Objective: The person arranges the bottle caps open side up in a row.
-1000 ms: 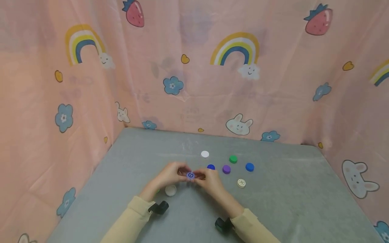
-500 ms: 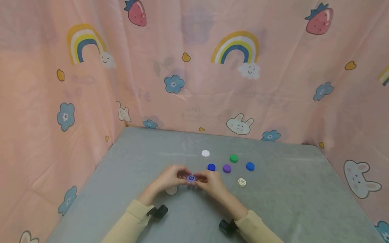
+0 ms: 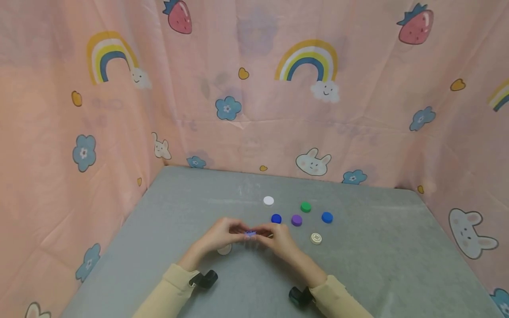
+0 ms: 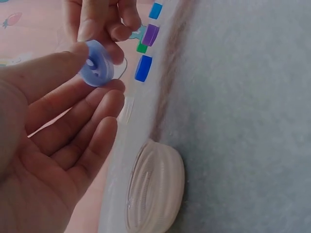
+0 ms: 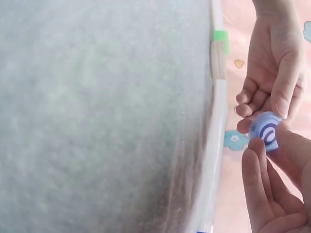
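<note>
A pink curtain (image 3: 270, 134) hangs behind the grey table (image 3: 397, 256) before me. Over it the left hand (image 3: 222, 234) and right hand (image 3: 279, 238) meet, a whitish cap (image 3: 224, 250) lying near the left; thumbs and fingers of both pinch a periwinkle cap (image 4: 98, 69).

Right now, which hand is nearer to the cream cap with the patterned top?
Right. The right hand is left of the cream cap; the left hand lies farther left.
</note>
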`<state>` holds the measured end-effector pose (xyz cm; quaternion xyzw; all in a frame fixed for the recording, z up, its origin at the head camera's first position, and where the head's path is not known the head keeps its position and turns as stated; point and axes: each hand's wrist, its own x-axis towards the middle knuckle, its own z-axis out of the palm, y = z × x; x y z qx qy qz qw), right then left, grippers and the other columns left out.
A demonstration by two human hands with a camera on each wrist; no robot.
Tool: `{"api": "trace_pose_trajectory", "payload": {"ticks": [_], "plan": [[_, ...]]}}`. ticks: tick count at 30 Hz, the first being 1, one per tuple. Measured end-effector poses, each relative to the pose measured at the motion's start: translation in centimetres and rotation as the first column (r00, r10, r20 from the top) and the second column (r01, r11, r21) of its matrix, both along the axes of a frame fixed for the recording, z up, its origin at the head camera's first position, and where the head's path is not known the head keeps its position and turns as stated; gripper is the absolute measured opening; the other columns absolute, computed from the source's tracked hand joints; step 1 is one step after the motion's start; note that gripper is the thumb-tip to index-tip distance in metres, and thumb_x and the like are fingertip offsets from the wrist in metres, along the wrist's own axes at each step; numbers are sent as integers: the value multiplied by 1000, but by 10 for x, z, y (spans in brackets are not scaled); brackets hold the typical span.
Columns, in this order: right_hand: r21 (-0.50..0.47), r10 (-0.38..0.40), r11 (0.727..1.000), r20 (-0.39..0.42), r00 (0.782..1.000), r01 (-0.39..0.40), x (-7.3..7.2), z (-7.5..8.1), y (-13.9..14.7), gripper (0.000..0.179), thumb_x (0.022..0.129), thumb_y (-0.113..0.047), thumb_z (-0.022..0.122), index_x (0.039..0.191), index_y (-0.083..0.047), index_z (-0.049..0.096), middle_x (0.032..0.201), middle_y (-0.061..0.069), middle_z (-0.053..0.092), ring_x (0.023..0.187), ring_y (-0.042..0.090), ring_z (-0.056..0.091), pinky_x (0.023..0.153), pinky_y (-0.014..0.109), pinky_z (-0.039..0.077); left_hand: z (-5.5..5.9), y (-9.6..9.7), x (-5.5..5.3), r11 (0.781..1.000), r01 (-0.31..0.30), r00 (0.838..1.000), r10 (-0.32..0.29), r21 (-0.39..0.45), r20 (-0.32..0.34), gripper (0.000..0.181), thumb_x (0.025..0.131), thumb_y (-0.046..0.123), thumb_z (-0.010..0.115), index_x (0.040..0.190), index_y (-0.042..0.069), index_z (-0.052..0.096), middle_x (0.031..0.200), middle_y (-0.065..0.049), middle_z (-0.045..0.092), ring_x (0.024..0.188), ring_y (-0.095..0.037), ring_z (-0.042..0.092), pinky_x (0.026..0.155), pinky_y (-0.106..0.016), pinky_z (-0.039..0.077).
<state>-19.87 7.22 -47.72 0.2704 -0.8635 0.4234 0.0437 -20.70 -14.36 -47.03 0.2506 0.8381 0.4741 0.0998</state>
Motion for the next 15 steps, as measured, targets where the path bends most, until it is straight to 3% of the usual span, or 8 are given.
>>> {"api": "trace_pose_trajectory", "payload": {"ticks": [6,10,15], "plan": [[-24,-15,1000,129,991,18,0,5,1,20,87,-33,68,100,-20,73,90,-6,72,77,4,65,66,19,52,1,-1,0,1000,-19,999,19,10,-36,17,89,27,67,99,14,72,94,2,72,85,-7,65,76,-23,52],[-47,-18,998,201,979,28,-1,8,0,21,88,-35,66,98,-18,73,84,-5,71,73,5,65,65,19,52,1,-1,-1,999,-40,998,40,14,-58,14,89,29,67,95,19,73,92,7,72,85,-6,65,76,-23,52],[-77,-24,996,272,962,47,-3,11,0,19,89,-33,66,94,-16,73,78,-3,69,70,9,63,64,19,52,0,-2,-2,999,-46,995,48,20,-86,13,86,27,70,93,17,74,90,5,72,83,-6,65,75,-22,52]]}}
